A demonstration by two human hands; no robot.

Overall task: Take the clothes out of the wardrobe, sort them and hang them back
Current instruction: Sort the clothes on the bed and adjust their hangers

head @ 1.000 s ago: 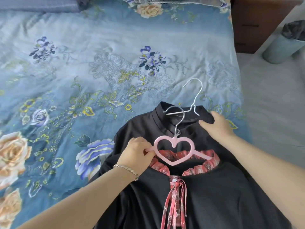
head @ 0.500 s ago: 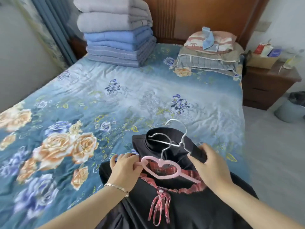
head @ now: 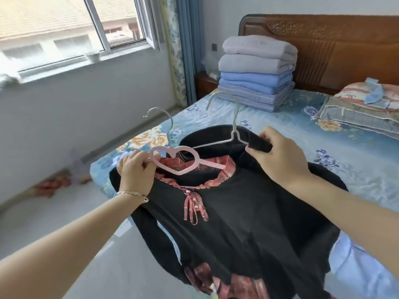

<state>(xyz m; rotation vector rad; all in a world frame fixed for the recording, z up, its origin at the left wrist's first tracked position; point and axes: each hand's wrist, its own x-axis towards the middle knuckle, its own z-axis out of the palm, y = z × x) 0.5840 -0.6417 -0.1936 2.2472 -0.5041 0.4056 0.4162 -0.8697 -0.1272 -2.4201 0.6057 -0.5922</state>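
The left hand (head: pixel 135 169), with a thin bracelet (head: pixel 131 194) at the wrist, has its fingers curled round the left arm of a pink hanger (head: pixel 210 164) with a heart-shaped centre and a metal hook. That hanger carries a black top (head: pixel 237 212) with a red plaid ruffled collar and a matching ribbon bow at the neck. Just behind it, a second dark garment (head: pixel 211 137) sits on a white wire hanger (head: pixel 234 126). The right hand (head: pixel 278 156) pinches a fold of that garment at the wire hanger's right end. So there are two hangers and two garments, held up together over the near corner of a bed (head: pixel 302 117) with a blue floral cover. Behind, from left to right, are a window (head: pixel 64 29), a blue curtain (head: pixel 185 50), a stack of folded blankets (head: pixel 257 76) with two grey ones on top of blue ones, a carved wooden headboard (head: pixel 323 46) and stacked pillows (head: pixel 356 111).
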